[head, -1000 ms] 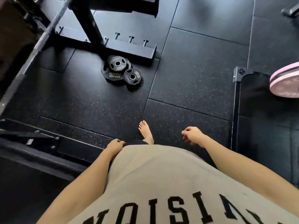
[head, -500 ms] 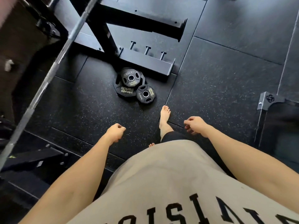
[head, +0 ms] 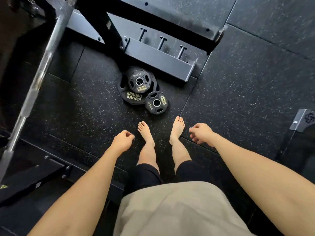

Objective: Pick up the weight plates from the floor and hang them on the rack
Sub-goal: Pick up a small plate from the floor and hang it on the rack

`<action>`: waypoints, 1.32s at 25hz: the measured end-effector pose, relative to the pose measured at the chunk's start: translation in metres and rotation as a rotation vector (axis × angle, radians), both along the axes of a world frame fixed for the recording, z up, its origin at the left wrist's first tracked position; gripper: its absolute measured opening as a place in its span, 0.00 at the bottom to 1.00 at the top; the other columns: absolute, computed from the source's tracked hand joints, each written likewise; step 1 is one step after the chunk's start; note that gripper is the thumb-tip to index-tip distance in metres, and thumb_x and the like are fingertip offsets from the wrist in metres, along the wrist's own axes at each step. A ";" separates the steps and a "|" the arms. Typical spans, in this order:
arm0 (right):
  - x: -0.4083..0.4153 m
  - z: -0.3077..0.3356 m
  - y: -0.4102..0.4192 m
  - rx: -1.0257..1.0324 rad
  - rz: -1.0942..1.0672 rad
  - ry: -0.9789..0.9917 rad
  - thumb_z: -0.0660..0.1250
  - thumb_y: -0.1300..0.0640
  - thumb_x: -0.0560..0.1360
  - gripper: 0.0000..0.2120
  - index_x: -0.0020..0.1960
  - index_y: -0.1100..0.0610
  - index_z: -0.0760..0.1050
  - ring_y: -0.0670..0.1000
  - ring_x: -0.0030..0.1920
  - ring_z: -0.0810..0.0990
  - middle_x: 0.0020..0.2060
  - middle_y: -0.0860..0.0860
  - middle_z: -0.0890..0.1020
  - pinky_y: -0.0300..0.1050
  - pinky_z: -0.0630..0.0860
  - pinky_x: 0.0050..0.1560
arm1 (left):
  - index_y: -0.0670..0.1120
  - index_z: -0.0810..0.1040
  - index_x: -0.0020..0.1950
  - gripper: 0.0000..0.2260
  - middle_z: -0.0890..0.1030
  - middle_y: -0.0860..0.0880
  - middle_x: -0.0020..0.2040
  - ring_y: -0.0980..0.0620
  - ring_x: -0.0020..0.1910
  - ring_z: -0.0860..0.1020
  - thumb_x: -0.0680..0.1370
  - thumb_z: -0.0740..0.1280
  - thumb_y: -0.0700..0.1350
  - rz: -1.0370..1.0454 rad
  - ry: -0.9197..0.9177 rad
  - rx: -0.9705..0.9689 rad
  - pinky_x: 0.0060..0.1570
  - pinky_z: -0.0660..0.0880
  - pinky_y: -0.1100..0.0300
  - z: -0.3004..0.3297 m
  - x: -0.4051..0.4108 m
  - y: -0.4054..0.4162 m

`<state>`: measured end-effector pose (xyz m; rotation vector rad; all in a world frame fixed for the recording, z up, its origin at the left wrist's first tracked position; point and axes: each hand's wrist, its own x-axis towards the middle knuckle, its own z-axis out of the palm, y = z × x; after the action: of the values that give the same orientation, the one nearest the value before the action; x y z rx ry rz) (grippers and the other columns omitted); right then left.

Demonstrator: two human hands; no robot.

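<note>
We look straight down at three black weight plates lying flat on the speckled rubber floor (head: 68,103), just in front of our bare feet. The large plate (head: 127,96) sits lowest; a small plate (head: 139,80) marked 2.5 kg lies on top of it, and a second small plate (head: 156,103) lies beside them, its edge overlapping the large one's rim. Just beyond the plates stands the rack (head: 158,57), a low black bar with three short pegs (head: 162,43) sticking out, all bare.

Our left hand (head: 123,141) hangs above the floor near our left foot (head: 144,132), fingers loosely curled inward and holding nothing. Our right hand (head: 202,133) hangs just beside our right foot (head: 177,128), fingers loosely bent and slightly spread, also holding nothing. Both hands are apart from the plates: the nearest, the second small plate, lies ahead of our toes, between the two hands and farther forward. A steel barbell (head: 39,77) runs diagonally along the left side, blurred.
</note>
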<state>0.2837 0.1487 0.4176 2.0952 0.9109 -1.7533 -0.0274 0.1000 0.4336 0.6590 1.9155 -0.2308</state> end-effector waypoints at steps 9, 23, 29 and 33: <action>-0.067 -0.248 0.074 -0.108 -0.291 -0.067 0.60 0.51 0.82 0.14 0.63 0.59 0.74 0.49 0.37 0.77 0.43 0.55 0.81 0.39 0.72 0.29 | 0.46 0.75 0.59 0.11 0.80 0.45 0.58 0.45 0.56 0.76 0.81 0.60 0.48 -0.292 0.020 0.065 0.50 0.68 0.56 -0.260 -0.022 0.138; -0.147 -0.553 0.054 -0.302 -0.821 0.090 0.63 0.53 0.80 0.19 0.68 0.61 0.70 0.58 0.53 0.83 0.57 0.62 0.81 0.51 0.82 0.52 | 0.43 0.64 0.67 0.17 0.77 0.43 0.59 0.39 0.60 0.76 0.80 0.63 0.45 -1.103 0.317 0.404 0.41 0.66 0.49 -0.551 0.019 0.228; -0.165 -0.567 0.047 -0.083 -0.835 -0.029 0.66 0.57 0.78 0.10 0.57 0.56 0.69 0.56 0.45 0.85 0.55 0.55 0.80 0.52 0.82 0.54 | 0.43 0.66 0.62 0.14 0.78 0.42 0.52 0.36 0.51 0.78 0.78 0.62 0.34 -1.159 0.250 0.467 0.38 0.65 0.49 -0.554 0.013 0.231; -0.155 -0.522 0.059 0.088 -0.476 -0.197 0.63 0.48 0.77 0.17 0.60 0.58 0.69 0.61 0.54 0.81 0.56 0.56 0.77 0.58 0.77 0.58 | 0.42 0.65 0.59 0.14 0.78 0.37 0.55 0.32 0.54 0.77 0.77 0.65 0.41 -0.964 0.139 0.396 0.45 0.69 0.47 -0.516 -0.010 0.223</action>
<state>0.1283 0.2081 -0.1044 2.6523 0.4665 -1.6824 -0.0373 0.3230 -0.0829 1.8519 1.6388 -0.5066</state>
